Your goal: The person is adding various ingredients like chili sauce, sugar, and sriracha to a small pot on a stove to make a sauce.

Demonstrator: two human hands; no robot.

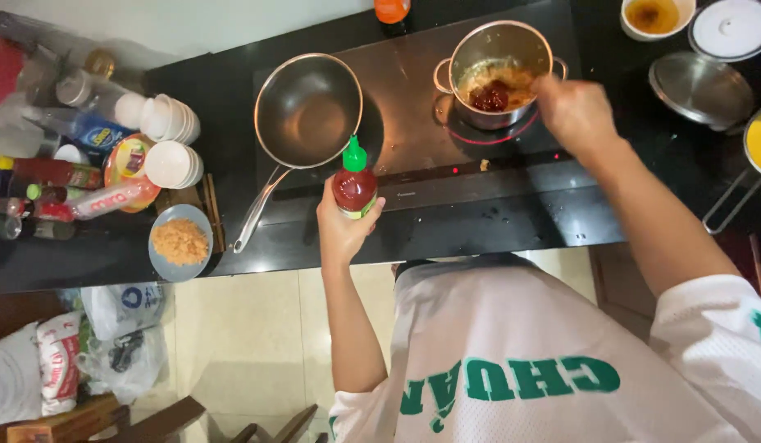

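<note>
black tabletop: my left hand [341,226] grips red sauce bottle [355,187]; right hand [573,111], fingers closed, over pot [499,49], sauce already in, unmixed.

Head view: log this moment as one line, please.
left hand: holds red sauce bottle upright | right hand: at small pot rim, tool unclear | pot: red sauce inside | pan: empty

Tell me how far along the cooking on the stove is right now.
Done: red sauce already sits in the small steel pot on a lit burner ring. In hand: the left hand holds the red sauce bottle upright over the counter edge, and the right hand reaches to the pot's rim, perhaps stirring; any utensil is hidden. Left: the sauce looks unmixed, and the frying pan sits empty.
</note>
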